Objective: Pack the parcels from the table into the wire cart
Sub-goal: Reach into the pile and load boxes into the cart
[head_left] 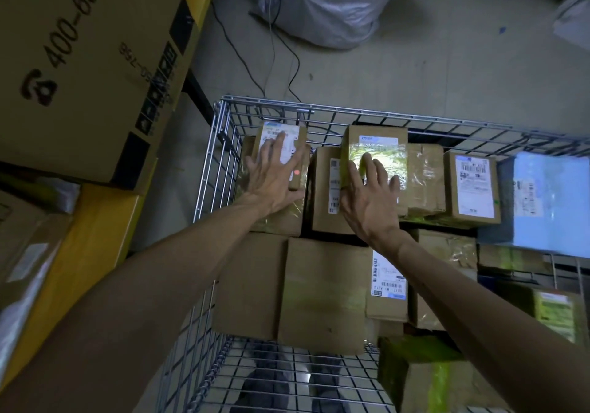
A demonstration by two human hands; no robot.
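The wire cart [220,131] stands below me, holding several cardboard parcels. My left hand [274,173] lies flat with spread fingers on a small labelled parcel [297,135] in the far left corner. My right hand [370,195] rests flat, fingers straight, on a taped parcel [380,144] with a blue-and-white label in the far middle. A narrow box [325,189] stands between the two hands. A large plain box [322,294] fills the near part of the cart.
A big printed carton [79,71] sits on a yellow surface [95,243] at left. A white sack [335,7] and black cables [274,61] lie on the floor beyond the cart. A pale blue mailer [552,202] and more boxes crowd the cart's right side.
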